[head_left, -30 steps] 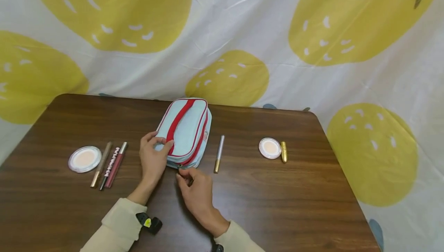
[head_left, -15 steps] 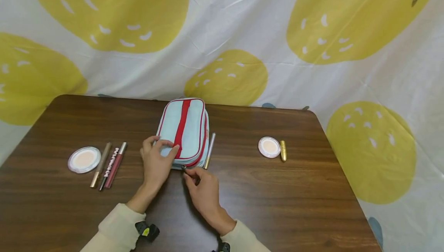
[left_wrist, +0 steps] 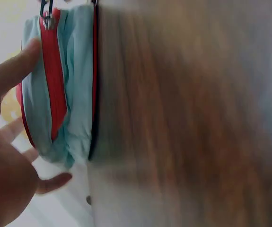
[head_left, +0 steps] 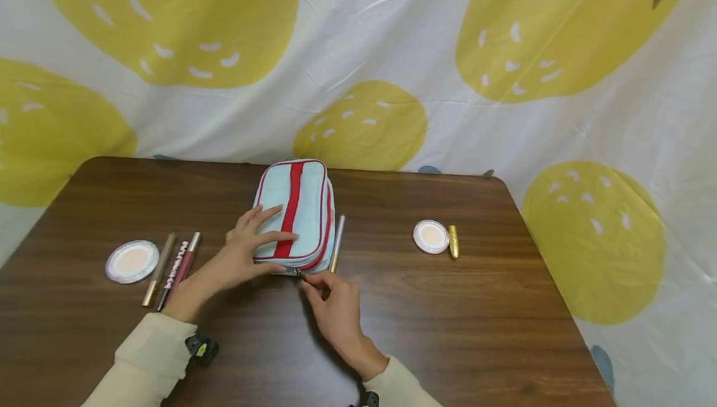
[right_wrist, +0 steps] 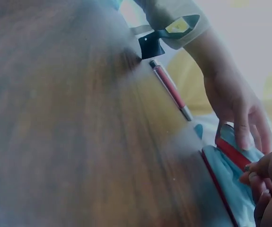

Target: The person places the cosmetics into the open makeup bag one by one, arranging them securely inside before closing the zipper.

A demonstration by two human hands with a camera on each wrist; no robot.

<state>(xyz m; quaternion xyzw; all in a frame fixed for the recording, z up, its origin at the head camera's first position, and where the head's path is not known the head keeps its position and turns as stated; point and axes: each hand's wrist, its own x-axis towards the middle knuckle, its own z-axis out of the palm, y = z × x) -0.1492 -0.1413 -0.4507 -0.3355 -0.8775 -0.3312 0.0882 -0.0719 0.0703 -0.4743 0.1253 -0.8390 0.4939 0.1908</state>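
Note:
A light blue cosmetic pouch (head_left: 308,208) with red piping, a red strap (head_left: 292,201) and a red zipper (left_wrist: 53,71) lies near the table's back edge. My left hand (head_left: 242,256) rests against its front left part, fingers spread over the top and strap, thumb along the front side. In the left wrist view the thumb touches the fabric beside the zipper. At the pouch's front right corner my right hand (head_left: 336,307) pinches the zipper pull (head_left: 299,273). The metal slider (left_wrist: 49,20) shows in the left wrist view, with a dark cord on it.
A silver-and-gold tube (head_left: 338,242) lies close along the pouch's right side. Farther right are a compact (head_left: 431,236) and a gold lipstick (head_left: 454,242). On the left lie another compact (head_left: 132,261), a brown-gold tube (head_left: 159,270), a patterned pen (head_left: 172,275) and a lip gloss tube (head_left: 187,261).
My left hand has released the strap and spread its fingers, moving left. The pouch has turned slightly, and the silver-and-gold tube now lies nearer it. My right hand shifted slightly right.

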